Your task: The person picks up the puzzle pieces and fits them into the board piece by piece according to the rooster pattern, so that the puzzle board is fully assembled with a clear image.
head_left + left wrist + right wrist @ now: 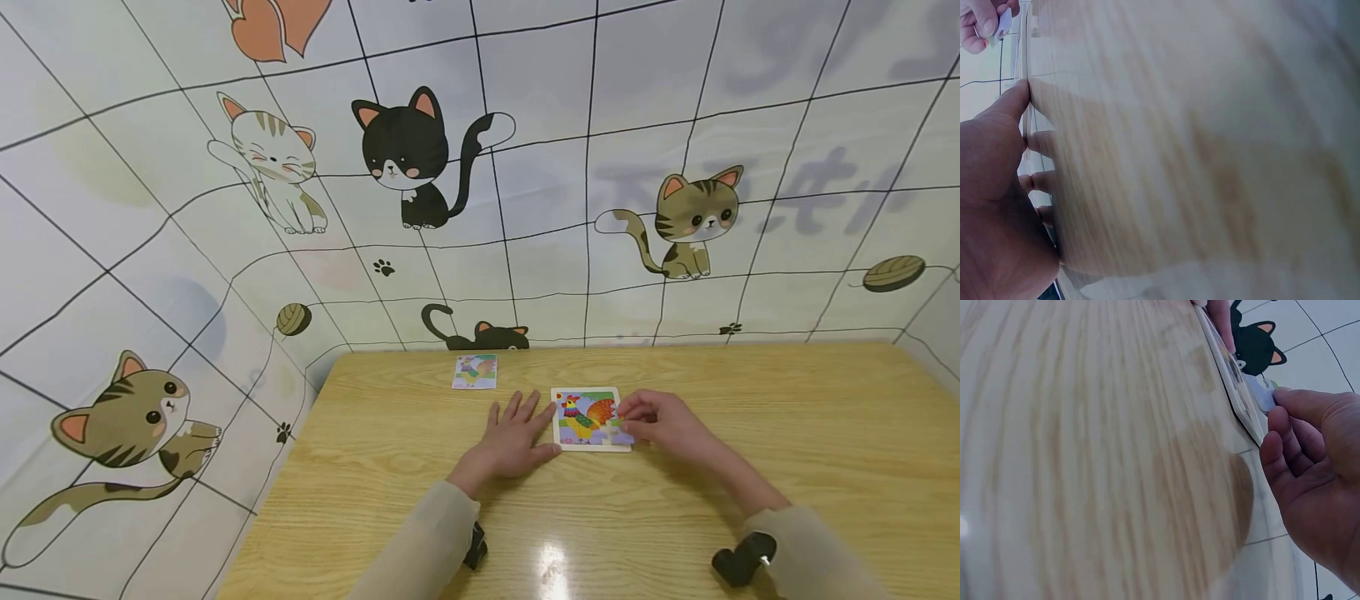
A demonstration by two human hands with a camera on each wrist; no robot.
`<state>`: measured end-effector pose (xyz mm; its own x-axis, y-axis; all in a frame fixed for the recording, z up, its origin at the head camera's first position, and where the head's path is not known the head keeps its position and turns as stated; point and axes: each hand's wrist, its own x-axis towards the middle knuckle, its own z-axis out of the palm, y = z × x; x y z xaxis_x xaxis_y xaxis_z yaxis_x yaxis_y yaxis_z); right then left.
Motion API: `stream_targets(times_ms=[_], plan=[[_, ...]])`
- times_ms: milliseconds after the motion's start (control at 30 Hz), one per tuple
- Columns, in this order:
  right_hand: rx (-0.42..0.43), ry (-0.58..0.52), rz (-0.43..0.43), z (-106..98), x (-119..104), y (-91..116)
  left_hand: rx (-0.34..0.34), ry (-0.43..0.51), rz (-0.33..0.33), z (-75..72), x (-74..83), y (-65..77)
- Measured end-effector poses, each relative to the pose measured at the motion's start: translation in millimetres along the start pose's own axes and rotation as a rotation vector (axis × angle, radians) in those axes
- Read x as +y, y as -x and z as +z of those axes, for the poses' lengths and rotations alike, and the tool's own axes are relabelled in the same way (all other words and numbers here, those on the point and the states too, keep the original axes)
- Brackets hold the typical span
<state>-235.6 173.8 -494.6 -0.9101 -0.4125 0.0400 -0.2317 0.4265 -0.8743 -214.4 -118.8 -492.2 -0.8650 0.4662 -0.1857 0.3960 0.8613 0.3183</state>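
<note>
A rooster jigsaw puzzle (583, 414) in a white frame lies flat on the wooden table. My left hand (510, 437) rests on the table with fingers spread, its thumb and index fingertip right at the frame's left edge. From the other side my right hand (663, 423) pinches a small puzzle piece (1264, 394) between thumb and index finger, tilted over the frame's lower right part. A pale gap shows in the picture near that corner. Fingertips cover some of the piece.
Behind my left hand, near the table's back edge, lies a square card (475, 372) with a paler rooster picture. The wooden table (787, 417) meets a wall covering (555, 192) printed with cartoon cats at the back and left.
</note>
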Motion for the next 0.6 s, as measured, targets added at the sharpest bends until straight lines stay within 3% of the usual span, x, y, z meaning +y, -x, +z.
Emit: stream_targets(times_ms=[600], plan=[[-0.035,0.051,0.010,11.1,5.8,-5.6,-0.009,-0.003,-0.013,2.4,-1.0,-2.0]])
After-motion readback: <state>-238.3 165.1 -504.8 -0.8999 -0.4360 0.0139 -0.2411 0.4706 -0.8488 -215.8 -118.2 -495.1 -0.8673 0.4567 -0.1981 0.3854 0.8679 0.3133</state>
